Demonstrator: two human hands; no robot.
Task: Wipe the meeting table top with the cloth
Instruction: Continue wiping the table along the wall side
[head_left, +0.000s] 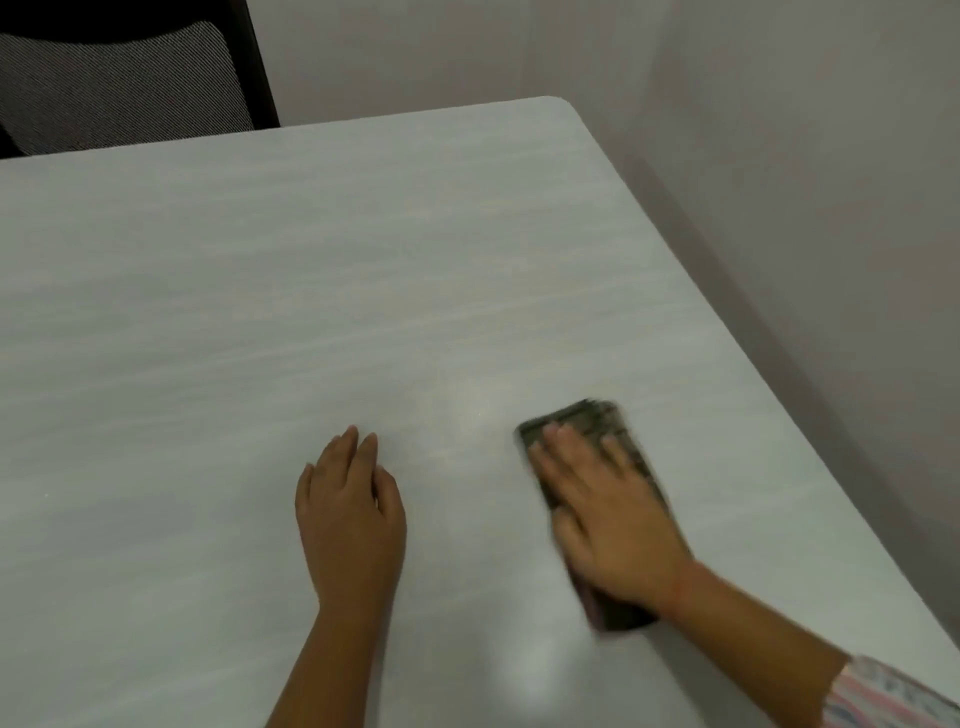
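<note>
The pale grey meeting table top (260, 322) fills most of the view. A dark folded cloth (582, 421) lies flat on it near the right edge. My right hand (608, 504) presses down on the cloth with straight, spread fingers and covers its middle; the hand and cloth are blurred by motion. My left hand (353, 509) rests flat on the bare table, palm down, to the left of the cloth and apart from it.
A black mesh-backed chair (119, 83) stands behind the table's far left edge. A plain wall (779, 182) runs close along the table's right edge and behind its rounded far corner (561, 104).
</note>
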